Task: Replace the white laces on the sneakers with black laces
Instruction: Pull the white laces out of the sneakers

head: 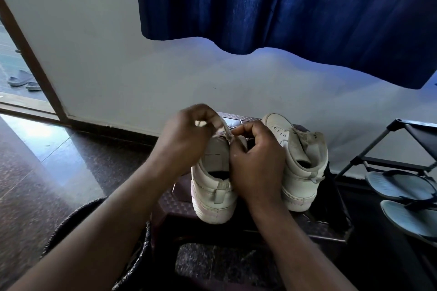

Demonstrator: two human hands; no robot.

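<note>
Removing the white lace [224, 129] appears to be the step in hand, centre frame. The left hand [186, 134] pinches it above the sneaker [212, 186]; the right hand [257, 158] grips that shoe's upper. The second sneaker [302, 165] stands just right. Next move, by judgement: draw the lace clear of its eyelets.

Blue curtain [283, 2] hangs above; sandals [399, 184] lie by, seemingly, a rack [421, 136].
</note>
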